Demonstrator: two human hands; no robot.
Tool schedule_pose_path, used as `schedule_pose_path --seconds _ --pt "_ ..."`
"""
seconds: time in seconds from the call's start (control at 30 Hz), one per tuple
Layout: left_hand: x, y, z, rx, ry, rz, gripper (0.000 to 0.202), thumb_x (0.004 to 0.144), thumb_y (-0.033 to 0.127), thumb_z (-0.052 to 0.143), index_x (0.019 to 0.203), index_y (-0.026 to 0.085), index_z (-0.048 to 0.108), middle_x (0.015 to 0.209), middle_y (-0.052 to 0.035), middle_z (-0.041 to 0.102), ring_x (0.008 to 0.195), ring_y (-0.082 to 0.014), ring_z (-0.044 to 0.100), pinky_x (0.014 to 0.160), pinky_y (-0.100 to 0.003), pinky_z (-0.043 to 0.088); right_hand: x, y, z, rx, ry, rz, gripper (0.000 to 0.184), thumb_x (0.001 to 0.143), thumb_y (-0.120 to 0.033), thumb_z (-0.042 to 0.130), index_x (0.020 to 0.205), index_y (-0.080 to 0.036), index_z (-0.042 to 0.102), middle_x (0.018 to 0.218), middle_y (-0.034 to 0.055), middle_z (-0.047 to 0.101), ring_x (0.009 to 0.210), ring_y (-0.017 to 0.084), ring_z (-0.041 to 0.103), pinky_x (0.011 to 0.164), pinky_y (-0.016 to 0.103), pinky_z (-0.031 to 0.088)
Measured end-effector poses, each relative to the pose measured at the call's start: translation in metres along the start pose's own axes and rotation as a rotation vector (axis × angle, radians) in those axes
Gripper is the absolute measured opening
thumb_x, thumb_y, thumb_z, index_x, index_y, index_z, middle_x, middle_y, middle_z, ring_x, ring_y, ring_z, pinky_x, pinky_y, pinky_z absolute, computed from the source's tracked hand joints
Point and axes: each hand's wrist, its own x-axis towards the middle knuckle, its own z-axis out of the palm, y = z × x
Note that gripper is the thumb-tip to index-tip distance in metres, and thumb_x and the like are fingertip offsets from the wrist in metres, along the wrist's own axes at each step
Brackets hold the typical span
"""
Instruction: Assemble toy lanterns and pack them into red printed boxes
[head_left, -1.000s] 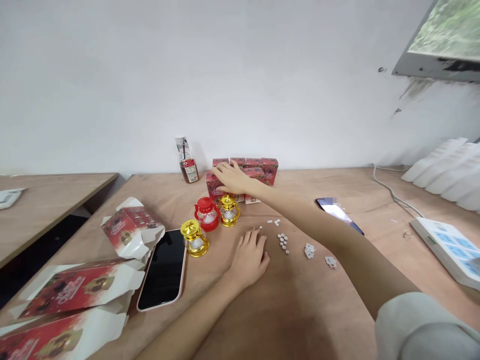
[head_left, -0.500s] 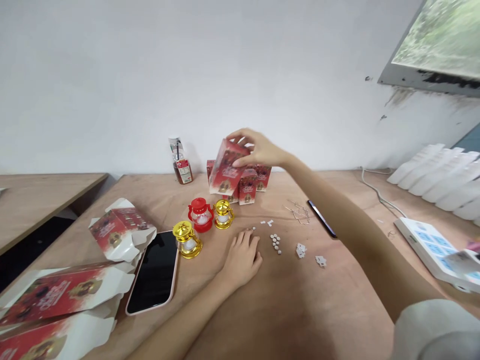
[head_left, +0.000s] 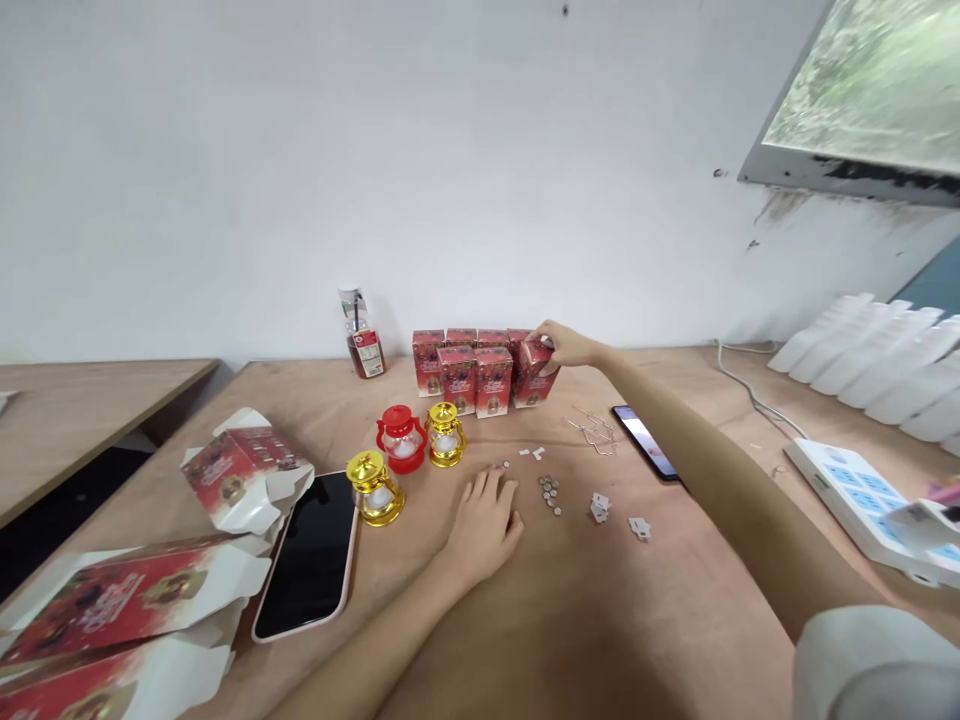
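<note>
My right hand (head_left: 566, 346) reaches to the back of the table and grips a small red box (head_left: 534, 372), tilted, at the right end of a row of red boxes (head_left: 460, 370) by the wall. My left hand (head_left: 484, 520) lies flat on the wooden table (head_left: 585, 600), fingers stretched out, holding nothing. Just ahead of it stand a red toy lantern (head_left: 401, 437) and two gold toy lanterns (head_left: 445, 434) (head_left: 371, 487). Small button cells (head_left: 550, 492) and white tabs (head_left: 598, 507) lie to its right.
A phone (head_left: 310, 567) in a pink case lies screen up at left, beside opened red-and-white cartons (head_left: 240, 477). A bottle (head_left: 359, 334) stands by the wall. Another phone (head_left: 645, 441), bent wires (head_left: 594, 427), a white tray (head_left: 870, 495) and stacked white pieces (head_left: 877, 362) are on the right.
My right hand lifted a red box from the left of the row, carried it right and lowered it at the row's right end. My left hand stayed put.
</note>
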Motion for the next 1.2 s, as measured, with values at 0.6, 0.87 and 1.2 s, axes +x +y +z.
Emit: schedule_pose_path --seconds 0.6,0.87,1.2 --pt "0.000 0.000 0.002 0.007 -0.001 0.005 0.035 0.082 0.019 0.045 0.116 0.014 0.051 0.131 -0.0160 0.047 0.123 -0.0306 0.040 0.097 -0.048 0.039 0.019 -0.032 0.028 -0.067 -0.073 -0.091 0.067 0.051 -0.024 0.082 0.114 -0.015 0.059 0.110 0.0108 0.056 0.103 0.027 0.053 0.088 0.035 0.045" --pt "0.000 -0.001 0.005 -0.001 0.024 0.012 0.034 0.081 0.018 0.047 0.113 0.014 0.052 0.130 -0.0166 0.048 0.124 -0.0305 0.040 0.098 -0.047 0.039 0.035 -0.052 0.057 -0.006 0.057 -0.185 0.073 0.053 -0.023 0.082 0.119 -0.014 0.052 0.114 0.0109 0.045 0.108 0.026 0.049 0.096 0.043 0.041" --pt "-0.001 -0.001 0.005 0.003 0.036 0.015 0.034 0.081 0.019 0.047 0.113 0.013 0.052 0.130 -0.0175 0.048 0.122 -0.0315 0.042 0.096 -0.048 0.040 0.011 -0.074 0.073 -0.165 0.233 -0.498 0.045 0.081 -0.030 0.064 0.122 -0.017 0.052 0.124 0.0106 0.055 0.117 0.026 0.044 0.098 0.042 0.037"
